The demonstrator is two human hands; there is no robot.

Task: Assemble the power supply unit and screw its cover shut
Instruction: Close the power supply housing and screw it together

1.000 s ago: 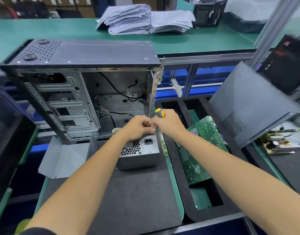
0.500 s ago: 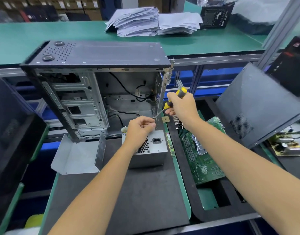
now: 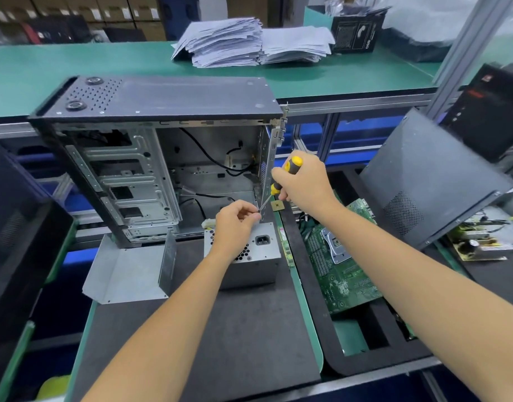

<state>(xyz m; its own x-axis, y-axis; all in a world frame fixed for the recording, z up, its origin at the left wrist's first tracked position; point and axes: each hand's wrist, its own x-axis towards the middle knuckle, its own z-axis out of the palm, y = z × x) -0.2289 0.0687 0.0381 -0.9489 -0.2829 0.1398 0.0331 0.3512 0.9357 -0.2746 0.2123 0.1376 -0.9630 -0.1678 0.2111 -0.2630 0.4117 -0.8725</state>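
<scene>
Motherboard (image 3: 341, 266) in black foam tray (image 3: 310, 274)

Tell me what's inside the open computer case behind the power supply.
Inside the computer case: silver drive bays on the left and loose black cables across the back wall. The lower right corner is hidden behind the left hand and screwdriver.

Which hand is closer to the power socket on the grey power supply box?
Left. The left hand pinches the screwdriver tip just above the power supply socket. The right hand grips the handle higher up, to the right.
</scene>
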